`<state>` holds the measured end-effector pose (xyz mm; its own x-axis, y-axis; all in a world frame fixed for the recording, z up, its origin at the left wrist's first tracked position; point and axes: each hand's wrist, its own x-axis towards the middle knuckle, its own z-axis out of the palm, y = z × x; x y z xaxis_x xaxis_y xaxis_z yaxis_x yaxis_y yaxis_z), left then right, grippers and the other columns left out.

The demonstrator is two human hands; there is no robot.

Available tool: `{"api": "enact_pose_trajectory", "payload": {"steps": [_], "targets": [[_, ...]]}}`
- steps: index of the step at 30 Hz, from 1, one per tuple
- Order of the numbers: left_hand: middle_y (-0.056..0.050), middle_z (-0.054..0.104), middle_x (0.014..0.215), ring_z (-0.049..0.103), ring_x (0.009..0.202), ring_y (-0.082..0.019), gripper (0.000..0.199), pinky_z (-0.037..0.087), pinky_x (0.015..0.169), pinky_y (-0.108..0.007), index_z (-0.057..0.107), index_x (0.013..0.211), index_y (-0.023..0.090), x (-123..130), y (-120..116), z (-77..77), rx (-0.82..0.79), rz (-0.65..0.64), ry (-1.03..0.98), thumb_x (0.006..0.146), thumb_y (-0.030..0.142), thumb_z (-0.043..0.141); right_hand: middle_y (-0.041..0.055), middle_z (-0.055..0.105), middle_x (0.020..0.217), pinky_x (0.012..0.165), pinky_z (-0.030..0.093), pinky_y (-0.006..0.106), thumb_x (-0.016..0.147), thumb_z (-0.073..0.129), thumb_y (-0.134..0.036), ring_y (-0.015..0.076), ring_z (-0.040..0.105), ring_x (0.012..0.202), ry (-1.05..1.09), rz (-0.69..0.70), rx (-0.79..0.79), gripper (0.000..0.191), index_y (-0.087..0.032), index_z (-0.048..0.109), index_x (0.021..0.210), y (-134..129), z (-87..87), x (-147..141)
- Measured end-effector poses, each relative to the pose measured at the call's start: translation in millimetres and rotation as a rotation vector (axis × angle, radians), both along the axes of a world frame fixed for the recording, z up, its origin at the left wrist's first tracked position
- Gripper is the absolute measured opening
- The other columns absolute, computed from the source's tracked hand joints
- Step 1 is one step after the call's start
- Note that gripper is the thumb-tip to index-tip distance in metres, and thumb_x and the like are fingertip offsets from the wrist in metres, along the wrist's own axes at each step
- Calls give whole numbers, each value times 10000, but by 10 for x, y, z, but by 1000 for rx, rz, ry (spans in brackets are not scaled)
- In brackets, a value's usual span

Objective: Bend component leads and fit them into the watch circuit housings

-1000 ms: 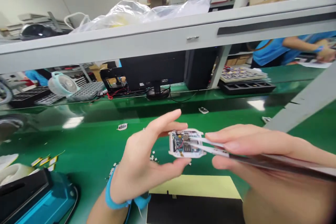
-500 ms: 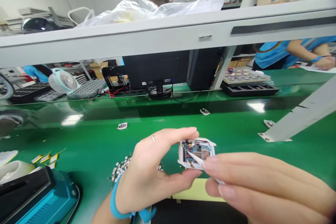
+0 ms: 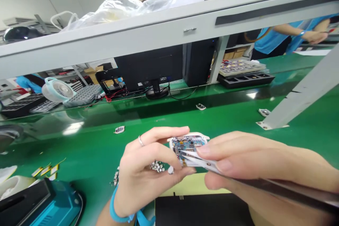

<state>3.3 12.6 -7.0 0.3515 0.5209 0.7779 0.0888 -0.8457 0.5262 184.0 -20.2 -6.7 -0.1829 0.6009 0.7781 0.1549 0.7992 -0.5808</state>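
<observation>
My left hand [image 3: 148, 166] grips a small white watch-like housing [image 3: 202, 136] by its edges, fingers along the top and thumb below. Inside the housing lies a blue circuit board [image 3: 189, 143] with tiny parts, partly covered by my fingers. In my right hand [image 3: 246, 162] is a pair of metal tweezers [image 3: 203, 163], held between thumb and fingers. The two tweezer tips are slightly apart and lie over the board. A small pale round piece [image 3: 171, 170] shows by my left thumb. Behind the left hand is a pile of small silvery components [image 3: 157, 166].
Similar white housings lie on the green table: one at left [image 3: 119, 129], one at centre [image 3: 201, 106], one by the slanted post [image 3: 264, 112]. A teal-and-black machine [image 3: 50, 201] stands at lower left near yellow-edged batteries [image 3: 53, 169]. A monitor [image 3: 150, 67] stands behind.
My left index finger has bent down across the housing's left side. The tweezers have turned, showing both tips and more of their length. The whole view has tilted and shifted.
</observation>
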Motion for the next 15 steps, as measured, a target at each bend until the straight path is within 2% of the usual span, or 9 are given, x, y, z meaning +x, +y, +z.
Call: {"api": "enact_pose_trajectory", "payload": {"steps": [3,7,11,15], "targets": [[-64,617,1058,623,890,-191,198,553,681,-253,545,640,138,18,-7,-12,15,-27,-32,604,38,711,-15,672,868,636,563,228,707,667,-146,163,636,744,99,21,-19,132,-216,647,817,23,18,-44],[-72,612,1070,616,910,-192,198,555,707,-259,544,650,125,28,-15,-32,34,-35,-58,604,37,715,-15,672,845,579,562,223,743,631,-178,165,637,716,148,-40,-9,93,-235,643,816,-9,-25,-100],[-80,598,1089,612,923,-192,189,553,716,-251,542,649,117,27,-17,-44,41,-28,-80,614,34,708,-7,668,880,618,576,241,807,557,-234,183,638,772,166,-91,-36,100,-257,645,849,-69,-32,-94],[-88,592,1085,618,881,-179,158,554,695,-248,553,645,114,36,-20,-39,43,-54,-67,636,43,694,-8,667,918,681,579,268,815,547,-254,194,643,805,74,-18,-71,139,-280,641,914,-71,31,1]]}}
